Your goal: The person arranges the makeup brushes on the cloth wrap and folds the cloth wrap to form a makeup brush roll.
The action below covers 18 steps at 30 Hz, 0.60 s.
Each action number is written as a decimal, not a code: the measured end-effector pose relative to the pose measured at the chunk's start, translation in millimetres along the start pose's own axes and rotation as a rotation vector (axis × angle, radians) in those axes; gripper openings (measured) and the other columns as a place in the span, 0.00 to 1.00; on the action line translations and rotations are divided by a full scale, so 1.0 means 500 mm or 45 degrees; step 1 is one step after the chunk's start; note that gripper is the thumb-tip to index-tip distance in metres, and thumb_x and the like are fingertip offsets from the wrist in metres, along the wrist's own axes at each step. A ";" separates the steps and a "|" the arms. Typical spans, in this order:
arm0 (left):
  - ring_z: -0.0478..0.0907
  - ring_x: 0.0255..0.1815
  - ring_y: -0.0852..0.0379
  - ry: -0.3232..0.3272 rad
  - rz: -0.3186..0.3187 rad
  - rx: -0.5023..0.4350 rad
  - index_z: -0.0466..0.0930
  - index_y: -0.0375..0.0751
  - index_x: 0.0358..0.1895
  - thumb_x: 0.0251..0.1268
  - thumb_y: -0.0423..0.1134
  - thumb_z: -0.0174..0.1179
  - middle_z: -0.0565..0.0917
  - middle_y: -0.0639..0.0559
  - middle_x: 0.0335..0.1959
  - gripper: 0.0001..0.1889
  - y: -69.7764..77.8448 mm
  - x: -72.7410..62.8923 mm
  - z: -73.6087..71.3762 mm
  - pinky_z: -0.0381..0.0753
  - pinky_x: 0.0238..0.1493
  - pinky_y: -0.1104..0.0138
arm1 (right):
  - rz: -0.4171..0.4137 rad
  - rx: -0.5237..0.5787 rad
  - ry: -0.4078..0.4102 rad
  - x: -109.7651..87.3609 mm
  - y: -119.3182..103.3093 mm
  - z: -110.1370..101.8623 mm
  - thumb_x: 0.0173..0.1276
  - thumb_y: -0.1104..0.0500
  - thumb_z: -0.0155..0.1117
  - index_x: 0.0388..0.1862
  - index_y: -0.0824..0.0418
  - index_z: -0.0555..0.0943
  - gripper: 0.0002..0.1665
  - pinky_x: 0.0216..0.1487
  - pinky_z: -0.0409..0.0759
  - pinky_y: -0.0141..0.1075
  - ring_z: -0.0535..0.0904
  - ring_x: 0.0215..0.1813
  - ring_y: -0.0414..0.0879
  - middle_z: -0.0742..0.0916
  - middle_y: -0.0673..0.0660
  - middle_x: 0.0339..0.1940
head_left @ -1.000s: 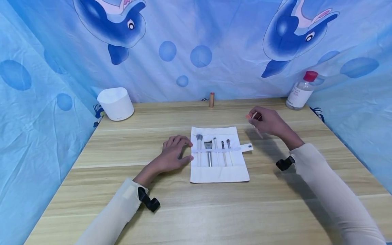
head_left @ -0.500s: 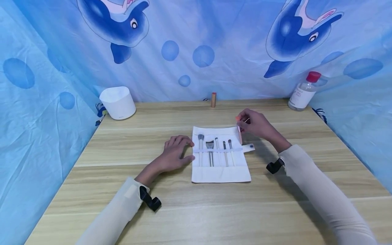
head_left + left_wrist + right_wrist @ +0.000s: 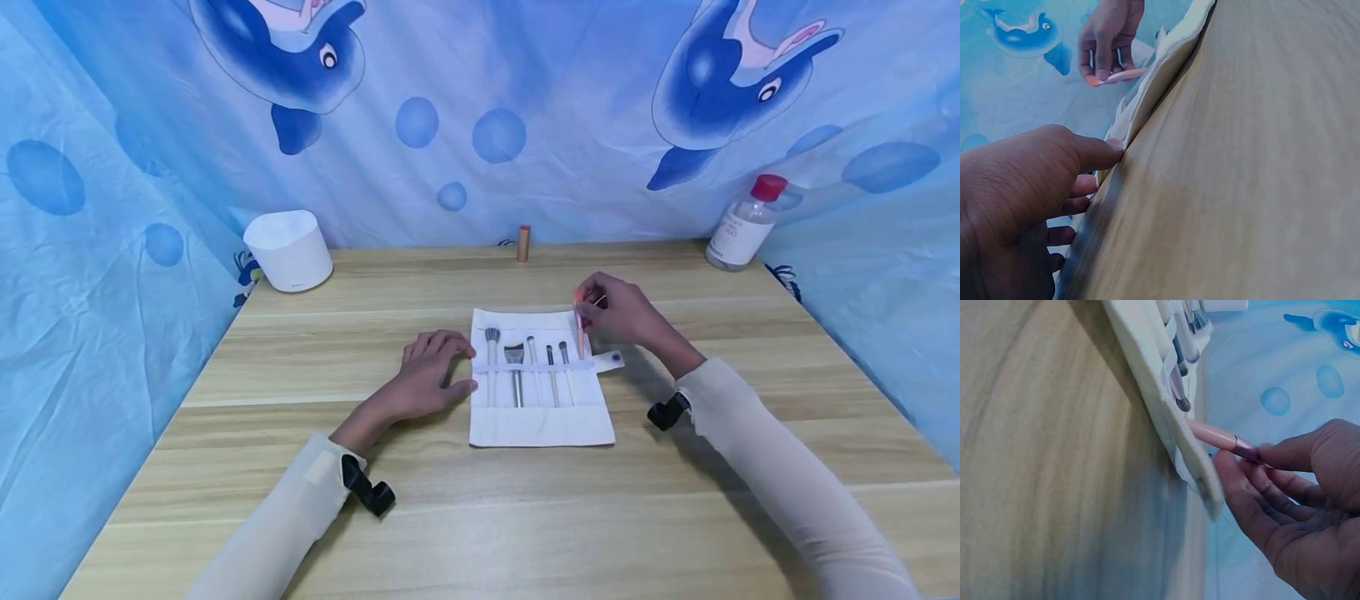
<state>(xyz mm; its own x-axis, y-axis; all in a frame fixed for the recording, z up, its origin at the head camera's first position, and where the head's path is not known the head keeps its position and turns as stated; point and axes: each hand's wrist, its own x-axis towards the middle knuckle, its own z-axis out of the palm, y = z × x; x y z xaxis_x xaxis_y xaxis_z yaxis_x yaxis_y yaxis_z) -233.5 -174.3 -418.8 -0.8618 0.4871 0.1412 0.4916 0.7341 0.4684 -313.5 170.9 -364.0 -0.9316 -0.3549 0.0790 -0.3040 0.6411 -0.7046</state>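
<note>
Right of centre in the head view, a pink brush (image 3: 581,340) is pinched by the right hand (image 3: 618,310), whose fingers partly hide it; its lower end overlaps the white roll (image 3: 536,427), contact unclear. The left hand (image 3: 423,379), fingers loosely spread, touches the roll's left edge. Both sleeves (image 3: 266,533) run off the bottom.

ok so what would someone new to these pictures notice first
Probably the big blue cartoon animals on the backdrop along the top of the head view. Next, the open white brush roll mid-table, holding five brushes, with the left hand at its left edge and the right hand pinching a pink brush by its upper right corner. The red-capped bottle at the table's far right corner also stands out.
</note>
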 end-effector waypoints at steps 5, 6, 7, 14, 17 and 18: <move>0.54 0.69 0.47 -0.003 0.006 0.008 0.72 0.49 0.61 0.70 0.53 0.60 0.65 0.52 0.69 0.22 -0.001 -0.001 0.003 0.50 0.65 0.45 | 0.022 0.014 -0.091 -0.009 0.009 0.006 0.76 0.60 0.59 0.52 0.63 0.77 0.11 0.37 0.84 0.45 0.85 0.36 0.52 0.84 0.61 0.40; 0.54 0.69 0.47 -0.003 0.008 0.010 0.72 0.49 0.61 0.70 0.53 0.60 0.65 0.52 0.69 0.22 -0.001 -0.001 0.003 0.50 0.65 0.45 | 0.032 0.034 -0.109 -0.010 0.010 0.006 0.76 0.60 0.59 0.52 0.64 0.76 0.10 0.37 0.84 0.45 0.85 0.35 0.53 0.84 0.62 0.39; 0.54 0.69 0.47 -0.004 0.008 0.011 0.72 0.49 0.61 0.70 0.54 0.60 0.65 0.52 0.69 0.22 -0.001 0.000 0.003 0.50 0.65 0.45 | 0.041 0.037 -0.121 -0.012 0.010 0.006 0.76 0.60 0.59 0.52 0.63 0.77 0.10 0.37 0.84 0.45 0.85 0.35 0.52 0.84 0.61 0.38; 0.54 0.68 0.46 -0.002 0.001 0.006 0.72 0.49 0.61 0.70 0.53 0.60 0.65 0.51 0.68 0.22 0.005 -0.001 -0.002 0.49 0.65 0.45 | 0.025 -0.097 -0.190 -0.020 0.019 0.005 0.75 0.58 0.59 0.49 0.60 0.80 0.09 0.35 0.78 0.41 0.81 0.34 0.50 0.84 0.57 0.36; 0.54 0.69 0.46 -0.002 0.002 0.006 0.72 0.48 0.61 0.70 0.53 0.60 0.65 0.51 0.68 0.22 0.005 -0.001 -0.003 0.49 0.65 0.45 | -0.020 -0.179 -0.220 -0.026 0.023 0.006 0.75 0.58 0.60 0.46 0.59 0.81 0.07 0.34 0.75 0.41 0.77 0.34 0.48 0.84 0.54 0.35; 0.54 0.69 0.47 -0.003 0.003 0.009 0.72 0.48 0.61 0.70 0.53 0.60 0.65 0.51 0.69 0.22 0.005 -0.001 -0.003 0.49 0.65 0.46 | -0.037 -0.202 -0.223 -0.029 0.024 0.006 0.74 0.59 0.60 0.45 0.59 0.82 0.07 0.34 0.73 0.41 0.75 0.33 0.47 0.83 0.53 0.35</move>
<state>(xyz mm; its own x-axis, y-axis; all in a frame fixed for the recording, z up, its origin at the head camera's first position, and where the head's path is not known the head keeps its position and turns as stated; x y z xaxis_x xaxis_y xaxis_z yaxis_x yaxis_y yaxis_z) -231.8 -173.5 -416.4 -0.8604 0.4898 0.1405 0.4945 0.7362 0.4621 -303.1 181.4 -375.7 -0.8773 -0.4787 -0.0357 -0.3707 0.7228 -0.5833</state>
